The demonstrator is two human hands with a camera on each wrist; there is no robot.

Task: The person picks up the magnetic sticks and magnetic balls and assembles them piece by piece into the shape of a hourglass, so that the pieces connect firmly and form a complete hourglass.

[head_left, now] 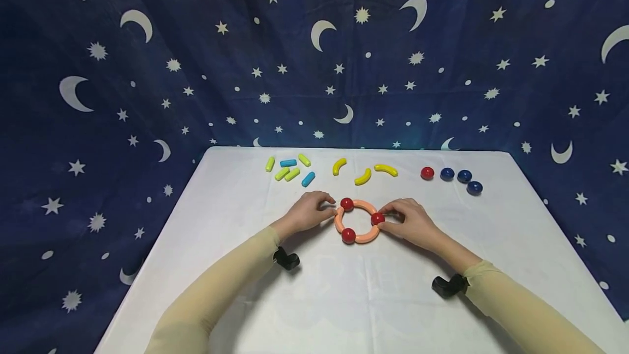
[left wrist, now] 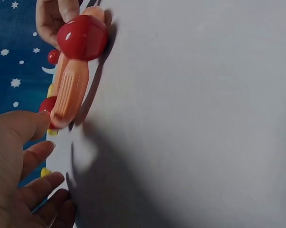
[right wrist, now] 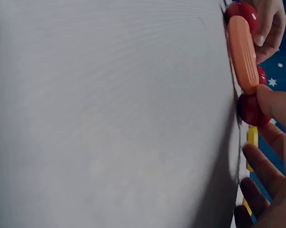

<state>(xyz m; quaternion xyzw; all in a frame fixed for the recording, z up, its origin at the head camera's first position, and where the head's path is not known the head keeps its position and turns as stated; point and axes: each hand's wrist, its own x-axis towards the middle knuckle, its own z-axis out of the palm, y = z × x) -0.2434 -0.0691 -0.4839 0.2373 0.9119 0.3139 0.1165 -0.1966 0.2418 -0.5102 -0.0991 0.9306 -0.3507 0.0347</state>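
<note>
Currently our right grip (head_left: 410, 225) pinches one red ball (head_left: 378, 219); our left grip (head_left: 307, 212), relaxed, touches a curved orange rod (head_left: 338, 221) of the same ring (head_left: 367, 236).

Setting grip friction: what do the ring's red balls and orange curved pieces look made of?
Red balls: glossy, possibly painted metal or hard plastic; sharp highlights on a smooth surface leave it open.
Orange curved pieces: likely molded plastic, satin finish; softer sheen and fine parallel ridges.
</note>
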